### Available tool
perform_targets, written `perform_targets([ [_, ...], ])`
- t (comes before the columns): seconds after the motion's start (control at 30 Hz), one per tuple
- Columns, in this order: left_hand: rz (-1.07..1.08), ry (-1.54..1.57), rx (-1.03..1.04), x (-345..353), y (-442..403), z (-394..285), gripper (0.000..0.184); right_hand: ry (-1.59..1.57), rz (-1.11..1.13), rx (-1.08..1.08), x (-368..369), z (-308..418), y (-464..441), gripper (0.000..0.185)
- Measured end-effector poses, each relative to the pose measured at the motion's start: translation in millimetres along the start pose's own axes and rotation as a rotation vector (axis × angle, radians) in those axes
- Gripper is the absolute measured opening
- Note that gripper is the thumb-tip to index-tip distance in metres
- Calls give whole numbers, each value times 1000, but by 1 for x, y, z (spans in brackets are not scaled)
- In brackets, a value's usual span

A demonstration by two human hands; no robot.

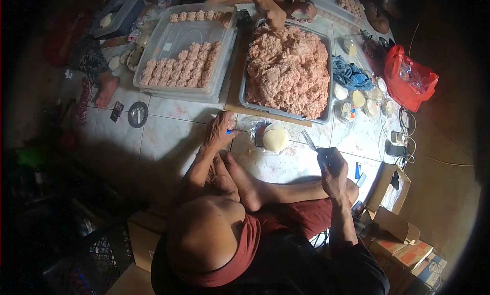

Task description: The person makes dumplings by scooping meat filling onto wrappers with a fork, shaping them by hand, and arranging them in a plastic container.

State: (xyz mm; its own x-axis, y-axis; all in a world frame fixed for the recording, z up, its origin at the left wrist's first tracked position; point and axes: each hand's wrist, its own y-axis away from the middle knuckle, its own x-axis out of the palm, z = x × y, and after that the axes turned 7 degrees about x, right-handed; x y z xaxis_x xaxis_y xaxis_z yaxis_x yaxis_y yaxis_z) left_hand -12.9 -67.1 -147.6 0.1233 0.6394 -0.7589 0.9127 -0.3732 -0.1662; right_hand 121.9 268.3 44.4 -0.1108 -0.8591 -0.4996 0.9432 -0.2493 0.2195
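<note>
My left hand is just above the tiles by my foot, fingers curled round something small and pinkish, with a bit of blue by the fingertips. What it is I cannot make out. In my right hand is a thin metal utensil whose narrow end points up and left; its exact kind is unclear. Between my hands a stack of round pale dough wrappers lies on clear plastic on the floor. Beyond it a big tub is heaped with pink minced meat.
A clear plastic box bears rows of shaped meat portions. Another person's hand reaches into the meat. More wrappers, a blue cloth, a red plastic bag, cables and a lighter are on the right.
</note>
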Motion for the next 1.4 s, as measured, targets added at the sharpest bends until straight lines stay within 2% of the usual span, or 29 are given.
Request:
perform_targets([
  [0.13,-90,50,8,-20,1,-8,61,18,8,-26,2,-1,-4,16],
  [0.2,-298,166,-64,-27,5,8,58,-28,5,16,3,3,-4,16],
  [0.23,-288,146,-149,-36,8,10,51,-30,9,16,4,2,-5,16],
  [0.33,-400,118,-90,-47,10,20,39,-23,10,13,4,-2,-6,15],
  [0.73,-355,134,-215,-39,9,0,38,-18,7,5,11,-13,-9,15],
  [0.87,-324,121,-179,-34,5,-11,39,4,-6,-34,10,-8,-12,15],
  [0.97,-387,60,-126,-28,4,-35,37,66,-101,-4,10,-8,-20,12],
  [1.03,-284,156,-11,-20,5,-63,32,266,-198,-164,1,-7,-33,8],
  [1.1,-215,136,358,-6,-3,-96,30,327,-251,-183,-7,-3,-49,6],
  [1.13,-51,185,407,12,0,-99,33,397,-287,-224,-8,-1,-55,5],
  [1.17,13,111,470,29,4,-103,37,468,-319,-263,-8,0,-62,5],
  [1.23,37,-105,581,33,2,-125,35,511,-243,-258,3,-6,-82,6],
  [1.33,-10,-240,649,95,8,-86,28,389,-252,-370,33,1,-109,3],
  [1.37,-30,-237,651,96,7,-83,28,317,-280,-401,33,14,-113,4],
  [1.4,-28,-105,644,95,6,-79,23,316,-302,-484,30,27,-111,8],
])
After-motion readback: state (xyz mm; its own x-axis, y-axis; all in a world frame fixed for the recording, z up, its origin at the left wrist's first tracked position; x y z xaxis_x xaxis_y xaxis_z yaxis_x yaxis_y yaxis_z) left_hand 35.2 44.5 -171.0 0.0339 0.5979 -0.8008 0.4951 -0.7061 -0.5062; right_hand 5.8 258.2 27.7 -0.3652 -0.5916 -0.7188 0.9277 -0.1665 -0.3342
